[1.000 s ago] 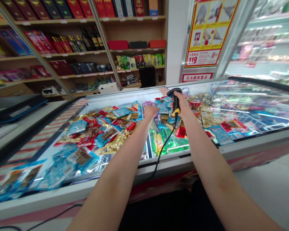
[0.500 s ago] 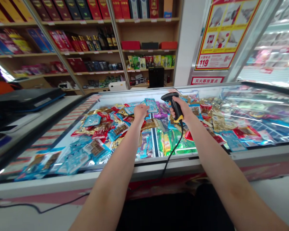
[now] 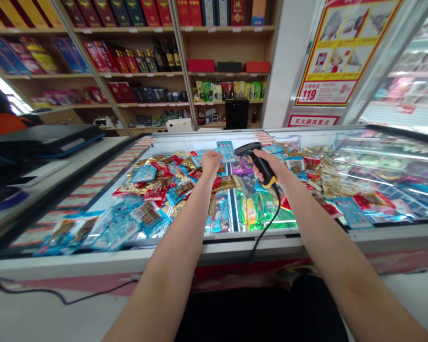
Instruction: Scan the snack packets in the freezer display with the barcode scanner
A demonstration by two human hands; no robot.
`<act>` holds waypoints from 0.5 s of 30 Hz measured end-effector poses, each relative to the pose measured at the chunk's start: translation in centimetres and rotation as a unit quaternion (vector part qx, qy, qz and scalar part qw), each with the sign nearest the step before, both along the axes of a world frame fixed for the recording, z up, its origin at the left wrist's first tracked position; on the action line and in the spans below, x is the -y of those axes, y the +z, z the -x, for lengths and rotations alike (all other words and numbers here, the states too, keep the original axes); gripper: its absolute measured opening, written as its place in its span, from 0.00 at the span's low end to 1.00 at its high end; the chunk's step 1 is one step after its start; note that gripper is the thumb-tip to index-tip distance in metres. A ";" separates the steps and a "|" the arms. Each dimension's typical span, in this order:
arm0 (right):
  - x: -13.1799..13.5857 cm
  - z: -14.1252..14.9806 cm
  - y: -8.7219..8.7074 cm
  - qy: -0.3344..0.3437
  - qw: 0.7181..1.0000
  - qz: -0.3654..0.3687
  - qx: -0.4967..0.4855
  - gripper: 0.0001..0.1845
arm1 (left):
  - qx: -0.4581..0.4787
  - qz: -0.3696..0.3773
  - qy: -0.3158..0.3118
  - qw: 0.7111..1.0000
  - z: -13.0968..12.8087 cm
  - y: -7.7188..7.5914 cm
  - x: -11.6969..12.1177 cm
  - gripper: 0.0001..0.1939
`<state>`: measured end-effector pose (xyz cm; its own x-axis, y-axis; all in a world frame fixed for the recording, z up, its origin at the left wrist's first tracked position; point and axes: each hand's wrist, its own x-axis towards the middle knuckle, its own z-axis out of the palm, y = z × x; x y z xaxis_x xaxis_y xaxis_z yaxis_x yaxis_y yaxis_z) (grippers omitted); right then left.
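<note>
Pinched in my left hand (image 3: 211, 162) is a blue snack packet (image 3: 226, 151), held up by its left edge above the display case. My right hand (image 3: 273, 165) is wrapped round the handle of a black and yellow barcode scanner (image 3: 259, 164). The scanner's head is beside the packet's right edge, pointing left towards it. From the handle a black cable (image 3: 266, 232) hangs down over the case's front edge. Below both hands lie heaped snack packets (image 3: 157, 183) in gold, red and blue, with green packets (image 3: 251, 206) nearer to me.
A long display case (image 3: 264, 241) with a white front rim spans the view. Loose blue packets (image 3: 117, 225) lie at its left front. Left is a counter with a black device (image 3: 57, 140). Behind stand shelves (image 3: 231, 29) of boxes and bottles. A person's orange sleeve (image 3: 3, 124) shows far left.
The packet in my left hand is raised slightly and turned more upright. My right hand has brought the scanner's head closer to it. The whole view has shifted a little.
</note>
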<state>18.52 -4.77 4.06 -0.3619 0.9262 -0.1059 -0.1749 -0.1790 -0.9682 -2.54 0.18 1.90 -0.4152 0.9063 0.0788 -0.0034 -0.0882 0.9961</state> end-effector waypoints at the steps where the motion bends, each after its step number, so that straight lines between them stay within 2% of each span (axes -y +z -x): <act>1: 0.1 0.0 0.0 -0.002 1.000 -0.004 0.001 0.19 | 0.000 0.001 0.000 1.000 0.0 0.0 0.0 0.07; 15: 0.6 0.3 0.5 -0.005 1.000 -0.002 0.013 0.20 | 0.034 -0.005 -0.002 0.999 0.0 0.0 -0.1 0.09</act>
